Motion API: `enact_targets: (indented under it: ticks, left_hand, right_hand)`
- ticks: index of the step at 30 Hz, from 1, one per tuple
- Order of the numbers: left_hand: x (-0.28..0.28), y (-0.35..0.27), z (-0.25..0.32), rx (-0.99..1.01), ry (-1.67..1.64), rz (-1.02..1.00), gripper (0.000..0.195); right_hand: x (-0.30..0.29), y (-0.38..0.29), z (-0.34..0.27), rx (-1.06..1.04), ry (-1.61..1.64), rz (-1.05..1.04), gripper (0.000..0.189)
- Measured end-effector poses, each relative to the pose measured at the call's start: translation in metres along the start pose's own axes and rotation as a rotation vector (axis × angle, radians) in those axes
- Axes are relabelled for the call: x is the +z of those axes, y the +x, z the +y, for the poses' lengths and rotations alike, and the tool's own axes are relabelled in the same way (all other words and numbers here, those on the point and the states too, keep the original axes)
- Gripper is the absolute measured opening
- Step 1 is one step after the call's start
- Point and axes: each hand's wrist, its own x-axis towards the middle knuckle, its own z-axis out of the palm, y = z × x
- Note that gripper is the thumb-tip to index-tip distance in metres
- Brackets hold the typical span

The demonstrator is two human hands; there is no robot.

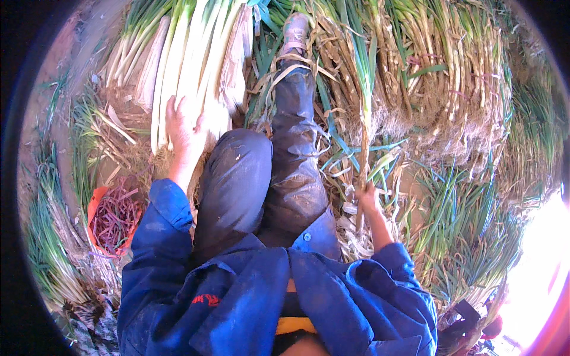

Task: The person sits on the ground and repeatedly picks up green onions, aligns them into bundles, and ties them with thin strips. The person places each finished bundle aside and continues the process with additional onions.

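My left hand (183, 127) rests with spread fingers on the lower white stalks of several peeled green onions (191, 58), which lie side by side at the upper left, their roots towards me. To the right of my legs, my right hand (368, 199) is closed around the lower part of a single unpeeled green onion (365, 115). That onion has a brown, dirty stalk, and its green leaves point away from me. Strips of peeled skin (352, 236) lie below and beside my right hand.
Bundles of unpeeled onions (445, 66), some tied with reddish bands, fill the upper right. More leafy onions (463, 222) lie at the right. An orange container (95, 213) of purple-red ties stands at the left, near other onions (49, 249). My shoe (295, 31) is between the piles.
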Motion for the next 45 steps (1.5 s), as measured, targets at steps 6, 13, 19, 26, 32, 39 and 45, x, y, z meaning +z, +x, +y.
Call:
enact_targets:
  ticks: [6,13,19,26,32,39,45]
  left_hand:
    - [0.007,0.020,0.110,0.006,-0.659,-0.243,0.039]
    - [0.088,0.017,0.189,-0.959,-1.285,-0.892,0.022]
    - [0.130,0.015,0.224,-1.305,-1.732,-1.042,0.028]
    - [0.120,0.011,0.218,-1.172,-1.722,-0.971,0.029]
    - [0.102,0.006,0.240,-1.117,-1.536,-1.001,0.037]
    - [0.093,-0.005,0.244,-1.164,-1.651,-0.949,0.042]
    - [0.101,-0.010,0.247,-1.159,-1.895,-0.794,0.031]
  right_hand:
    - [0.006,0.023,-0.079,-0.081,-0.058,-0.127,0.026]
    - [-0.033,-0.117,-0.113,0.079,0.265,-0.481,0.018]
    - [-0.021,-0.174,-0.093,0.223,0.111,-0.570,0.019]
    - [-0.011,-0.127,-0.114,-0.197,-0.300,-0.423,0.056]
    - [0.026,-0.052,-0.178,-0.379,0.261,-0.110,0.038]
    - [0.054,-0.055,-0.178,-0.368,0.626,-0.102,0.037]
    - [0.045,-0.063,-0.154,-0.411,0.385,0.092,0.013]
